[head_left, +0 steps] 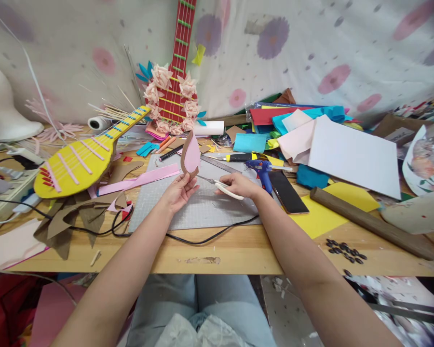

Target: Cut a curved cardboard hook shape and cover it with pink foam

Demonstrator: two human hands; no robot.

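My left hand (181, 193) pinches the lower end of a leaf-shaped piece (191, 156), pink on its face with a brown border, and holds it upright. My right hand (236, 184) grips white-handled scissors (228, 191), whose metal blades point left toward the bottom of the piece. Whether the blades touch it I cannot tell. Both hands are above a grey cutting mat (198, 212). A long pink strip (141, 179) lies at the mat's left side, and a metal ruler (219, 164) rests behind the hands.
A blue glue gun (262, 172) and a black phone (288, 192) lie right of my right hand. A yellow paper instrument (74, 168) is at left; a red one (171, 101) stands behind. A black cord (210, 241) crosses the front. A brown tube (372, 221) lies at right.
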